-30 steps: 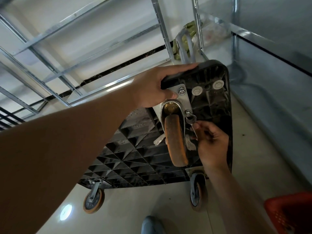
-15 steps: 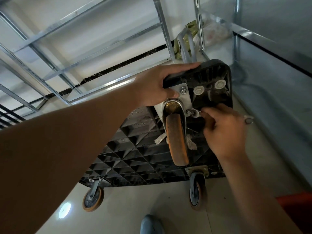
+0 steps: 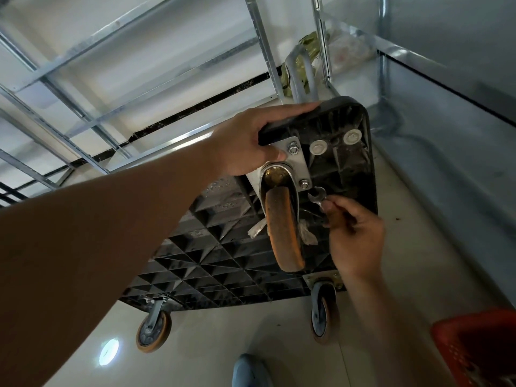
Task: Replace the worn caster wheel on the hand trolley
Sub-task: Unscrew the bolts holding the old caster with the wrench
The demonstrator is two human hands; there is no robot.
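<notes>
The black hand trolley [image 3: 346, 163] is tipped up, its ribbed underside facing me. A worn orange caster wheel [image 3: 283, 230] hangs from a metal mounting plate [image 3: 297, 163] bolted near the top corner. My left hand [image 3: 251, 141] grips the trolley's top edge, thumb on the plate. My right hand [image 3: 354, 233] holds a small open-ended wrench [image 3: 317, 195]; its jaw sits just below the plate's lower right nut [image 3: 304, 184], slightly apart from it. Another nut [image 3: 292, 148] shows at the plate's upper part.
Two other casters [image 3: 153, 329] [image 3: 324, 314] rest on the pale tiled floor. A red plastic basket [image 3: 480, 350] stands at the lower right. Metal shelving frames [image 3: 259, 37] rise behind and to the right. A grey shoe [image 3: 250, 371] is at the bottom edge.
My right hand swung the wrench up around the lower nut, then came back down; now the wrench jaw sits just off the nut. My left hand stayed on the trolley edge.
</notes>
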